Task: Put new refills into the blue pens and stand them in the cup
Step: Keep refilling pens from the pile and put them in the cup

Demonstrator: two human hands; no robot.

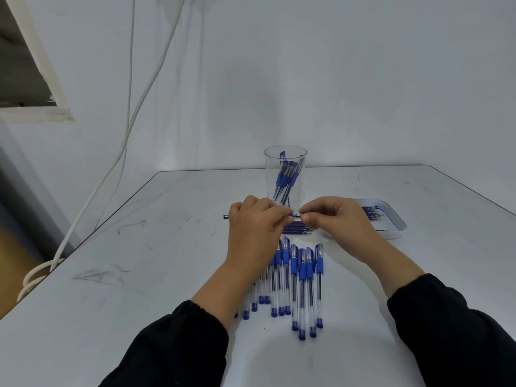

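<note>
My left hand (252, 227) grips the barrel of a blue pen (226, 217) held level above the table; its blue end cap sticks out to the left of my fist. My right hand (332, 216) pinches the pen's tip end between thumb and fingers. Just behind my hands stands a clear cup (285, 174) holding several blue pens. A small heap of loose refills (297, 228) lies below my hands. Closer to me, several capped blue pens (303, 283) lie in a row, partly hidden by my left wrist.
A white tray (396, 229) with more refills sits to the right, behind my right hand. The white table (139, 275) has scuff marks. White cables (92, 191) hang along the wall at the left, past the table's edge.
</note>
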